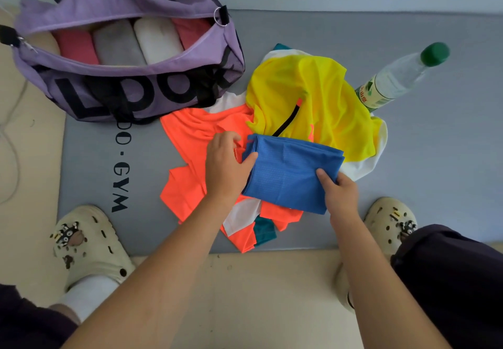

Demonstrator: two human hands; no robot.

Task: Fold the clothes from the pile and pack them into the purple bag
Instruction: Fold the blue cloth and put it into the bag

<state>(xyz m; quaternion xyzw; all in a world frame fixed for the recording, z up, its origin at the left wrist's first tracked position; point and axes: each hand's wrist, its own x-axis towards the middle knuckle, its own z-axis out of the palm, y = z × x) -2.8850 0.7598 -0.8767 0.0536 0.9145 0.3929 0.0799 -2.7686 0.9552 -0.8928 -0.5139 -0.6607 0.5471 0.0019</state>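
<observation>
A folded blue garment [288, 169] lies on top of the pile in the middle of the grey mat. My left hand [224, 162] grips its left edge, thumb on top and fingers curled under. My right hand [339, 192] pinches its lower right corner. Under and around it lie an orange shirt [190, 141], a yellow garment [313, 95] and white and teal pieces. The purple bag [130, 90] stands open at the upper left, with several rolled clothes in pink, grey and white inside.
A clear plastic bottle [400, 76] with a green cap stands right behind the pile. The grey mat [435, 158] runs to a wall at the back. My feet in cream clogs [89, 242] rest at the mat's near edge, left and right.
</observation>
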